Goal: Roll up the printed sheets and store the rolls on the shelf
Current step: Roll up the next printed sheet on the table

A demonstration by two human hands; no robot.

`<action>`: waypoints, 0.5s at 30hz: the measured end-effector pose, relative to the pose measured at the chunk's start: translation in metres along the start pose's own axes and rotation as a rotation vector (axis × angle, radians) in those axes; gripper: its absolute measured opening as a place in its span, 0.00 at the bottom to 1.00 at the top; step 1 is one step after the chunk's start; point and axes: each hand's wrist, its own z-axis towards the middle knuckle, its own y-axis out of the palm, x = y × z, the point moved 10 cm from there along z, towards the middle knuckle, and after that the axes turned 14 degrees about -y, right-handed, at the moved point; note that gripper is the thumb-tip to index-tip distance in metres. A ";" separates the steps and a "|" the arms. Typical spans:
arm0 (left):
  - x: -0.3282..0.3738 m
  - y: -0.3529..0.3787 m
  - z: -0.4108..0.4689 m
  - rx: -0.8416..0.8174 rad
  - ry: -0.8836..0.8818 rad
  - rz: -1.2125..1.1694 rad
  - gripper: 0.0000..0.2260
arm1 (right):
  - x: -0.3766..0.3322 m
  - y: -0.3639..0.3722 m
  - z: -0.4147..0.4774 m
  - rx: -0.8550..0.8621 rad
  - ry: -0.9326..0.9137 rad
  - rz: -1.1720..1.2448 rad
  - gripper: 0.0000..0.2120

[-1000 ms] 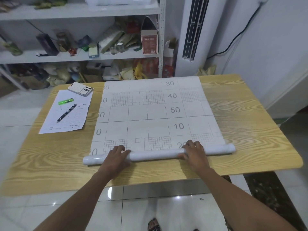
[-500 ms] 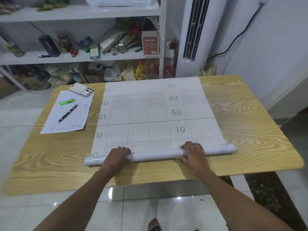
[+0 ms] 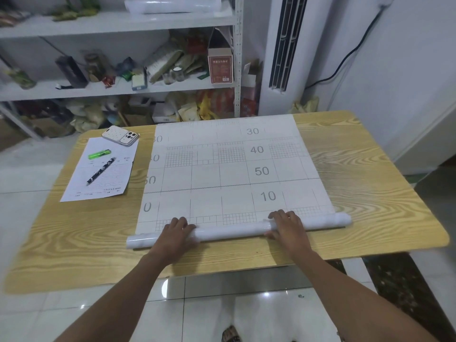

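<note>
- A large white printed sheet, marked with grey grids and the numbers 30, 40, 50 and 10, lies flat on the pale wood-grain table and reaches its far edge.
- The sheet's near end is wound into a glossy white roll, which lies across the table close to the front edge.
- The left hand clasps the roll near its left end, fingers curled over the top.
- The right hand grips the roll right of the middle, fingers curled over it and the thumb on the near side.
- Left of the sheet lies a small white paper form. A dark pen and a green lighter rest on it, and a white phone overlaps its far corner.
- Behind the table stands a white metal shelf. On its top board lies what seems to be another pale wrapped roll, cut off by the frame.
</note>
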 end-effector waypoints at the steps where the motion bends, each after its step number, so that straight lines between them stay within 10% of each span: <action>1: 0.000 0.002 0.000 -0.024 -0.009 -0.009 0.25 | 0.000 0.000 0.000 -0.007 -0.003 0.006 0.19; 15: -0.004 -0.003 0.009 0.079 -0.005 -0.051 0.14 | 0.002 0.000 -0.001 0.043 0.031 -0.075 0.15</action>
